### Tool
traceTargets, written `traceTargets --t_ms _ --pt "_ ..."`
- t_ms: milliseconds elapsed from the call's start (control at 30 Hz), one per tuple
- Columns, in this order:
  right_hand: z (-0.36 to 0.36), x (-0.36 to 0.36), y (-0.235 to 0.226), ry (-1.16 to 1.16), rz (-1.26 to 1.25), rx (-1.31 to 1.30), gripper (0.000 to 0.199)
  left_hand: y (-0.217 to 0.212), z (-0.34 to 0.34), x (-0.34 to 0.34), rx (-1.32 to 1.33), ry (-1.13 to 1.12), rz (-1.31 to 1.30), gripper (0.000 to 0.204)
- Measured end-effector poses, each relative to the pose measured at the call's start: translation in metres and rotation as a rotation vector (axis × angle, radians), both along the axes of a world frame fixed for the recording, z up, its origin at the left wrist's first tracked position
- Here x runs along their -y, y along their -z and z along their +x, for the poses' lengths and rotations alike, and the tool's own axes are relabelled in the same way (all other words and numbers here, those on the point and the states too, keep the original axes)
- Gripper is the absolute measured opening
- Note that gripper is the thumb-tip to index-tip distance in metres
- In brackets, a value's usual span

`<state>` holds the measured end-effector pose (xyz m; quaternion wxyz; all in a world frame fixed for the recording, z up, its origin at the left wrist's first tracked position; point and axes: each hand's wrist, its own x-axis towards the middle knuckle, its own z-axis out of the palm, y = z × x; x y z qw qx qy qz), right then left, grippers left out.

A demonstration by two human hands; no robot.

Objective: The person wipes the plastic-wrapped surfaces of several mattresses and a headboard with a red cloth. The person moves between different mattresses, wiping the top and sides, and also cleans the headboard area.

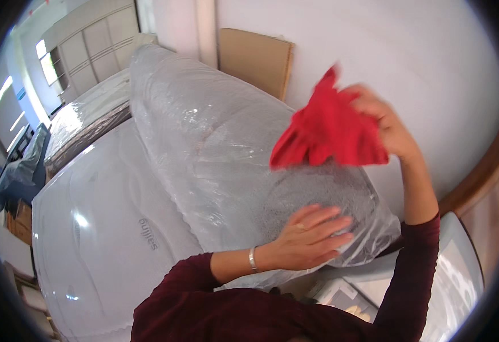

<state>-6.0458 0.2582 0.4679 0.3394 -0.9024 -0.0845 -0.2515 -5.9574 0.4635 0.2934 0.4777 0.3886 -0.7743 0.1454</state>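
A crumpled red cloth (pixel 335 128) hangs from my right hand (pixel 380 114), whose fingers are closed on it above the right end of a long, plastic-wrapped padded piece that looks like a bed headboard (pixel 226 131). Blur softens the cloth's edges. My left hand (pixel 315 236), fingers stretched out, is over the near right part of the plastic; whether it touches cannot be told. Between the two hands, the wrapped surface (pixel 312 194) looks dark grey and speckled. A bracelet (pixel 253 260) circles my left wrist.
A pale mattress (pixel 107 228) lies to the left, beside the wrapped piece. Brown cardboard (pixel 255 62) leans on the white wall behind. Another plastic-wrapped mattress (pixel 90 108) stands far left, near a wardrobe (pixel 95 43). A plastic-covered grey-edged item (pixel 460 268) is at the lower right.
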Motion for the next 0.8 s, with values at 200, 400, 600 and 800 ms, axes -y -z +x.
traceTargets --t_ms 200,400,600,800 --pt "0.045 0.073 0.064 0.07 0.313 -0.069 0.027 -0.026 -0.011 0.04 0.172 -0.062 0.139 0.06" --pt "0.107 0.166 0.054 0.611 -0.038 0.126 0.028 -0.014 -0.006 0.042 0.161 -0.014 0.198 0.056" --pt "0.281 0.145 0.02 -0.025 0.22 0.311 0.029 -0.016 -0.001 0.04 0.116 0.027 0.215 0.054" --pt "0.321 0.12 0.089 0.062 -0.161 0.047 0.037 -0.014 -0.004 0.042 0.108 0.011 0.188 0.056"
